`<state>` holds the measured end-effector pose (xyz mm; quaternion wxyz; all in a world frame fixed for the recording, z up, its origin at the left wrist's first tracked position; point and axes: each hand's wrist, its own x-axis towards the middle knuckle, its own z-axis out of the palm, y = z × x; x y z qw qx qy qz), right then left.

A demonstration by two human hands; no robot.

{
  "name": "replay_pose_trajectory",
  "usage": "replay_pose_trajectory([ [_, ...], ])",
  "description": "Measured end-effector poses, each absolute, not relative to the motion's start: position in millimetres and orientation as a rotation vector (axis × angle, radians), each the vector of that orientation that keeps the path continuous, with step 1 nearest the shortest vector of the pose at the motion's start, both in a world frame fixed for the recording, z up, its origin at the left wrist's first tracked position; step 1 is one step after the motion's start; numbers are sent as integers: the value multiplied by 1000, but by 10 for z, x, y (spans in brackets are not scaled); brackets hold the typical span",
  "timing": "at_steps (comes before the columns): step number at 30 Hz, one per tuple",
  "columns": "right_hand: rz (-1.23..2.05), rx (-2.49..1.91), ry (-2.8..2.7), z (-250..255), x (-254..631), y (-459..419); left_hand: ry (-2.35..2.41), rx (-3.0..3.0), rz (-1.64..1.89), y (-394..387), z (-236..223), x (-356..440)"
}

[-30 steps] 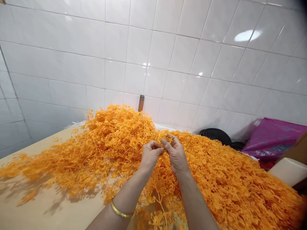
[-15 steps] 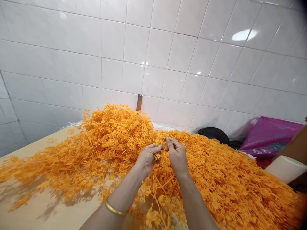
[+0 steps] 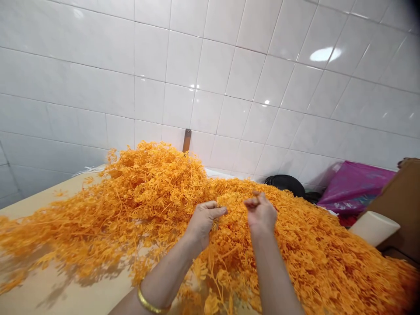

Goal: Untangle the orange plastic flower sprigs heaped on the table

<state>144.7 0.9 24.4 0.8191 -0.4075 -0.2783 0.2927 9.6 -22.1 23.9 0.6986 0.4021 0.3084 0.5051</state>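
My left hand (image 3: 205, 223), with a gold bangle (image 3: 152, 302) on its forearm, pinches an orange artificial flower stem (image 3: 211, 262) between thumb and fingers. The stem hangs down below the hand, with small flower heads along it. To its right, my right hand (image 3: 261, 214) is apart from the left, its wrist turned and its fingers curled. Whatever its fingertips may hold is too small to make out. Around and behind both hands lies a large heap of the same orange sprays (image 3: 315, 245), with a taller bunch (image 3: 154, 183) at the left.
The heap covers much of a pale tabletop (image 3: 92, 297) against a white tiled wall (image 3: 183, 57). A brown strap-like piece (image 3: 187, 141) stands at the wall. On the right are a black rounded object (image 3: 287, 183), a purple bag (image 3: 356, 186), a white roll (image 3: 374, 228) and a cardboard box (image 3: 400, 197).
My right hand has drawn away from the left, moving right and turning at the wrist. My left hand still pinches the stem at nearly the same place. The view has shifted slightly.
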Motion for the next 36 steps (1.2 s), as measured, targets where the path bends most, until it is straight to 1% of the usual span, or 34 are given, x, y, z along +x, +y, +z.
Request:
replay_pose_trajectory([
  [3, 663, -878, -565, 275, 1625, -6, 738, 856, 1090, -204, 211, 41],
  [9, 980, -860, -785, 317, 1449, -67, 789, 876, 1098, -141, 128, 38],
  [15, 1031, -973, -1212, 321, 1307, -157, 805, 883, 1104, -112, 78, 56],
  [17, 985, -964, -1312, 295, 1256, -148, 787, 875, 1116, -135, 92, 71],
  [19, 870, -949, -1281, 272, 1243, -113, 773, 900, 1136, -169, 118, 84],
  [22, 707, -939, -998, 277, 1386, -55, 791, 980, 1135, -216, 153, 86],
  [24, 659, -921, -749, 304, 1569, -41, 836, 996, 1117, -225, 154, 78],
  [26, 658, -921, -633, 324, 1737, -46, 881, 986, 1105, -211, 129, 76],
  [29, 632, -1068, -748, 303, 1822, -46, 905, 957, 1121, -169, 63, 91],
  [32, 500, -1238, -928, 244, 1721, -14, 900, 929, 1145, -132, 13, 107],
  [34, 423, -1280, -1086, 221, 1618, -4, 889, 923, 1157, -119, 2, 107],
  [36, 439, -1272, -1295, 221, 1518, -23, 873, 918, 1168, -114, 3, 102],
])
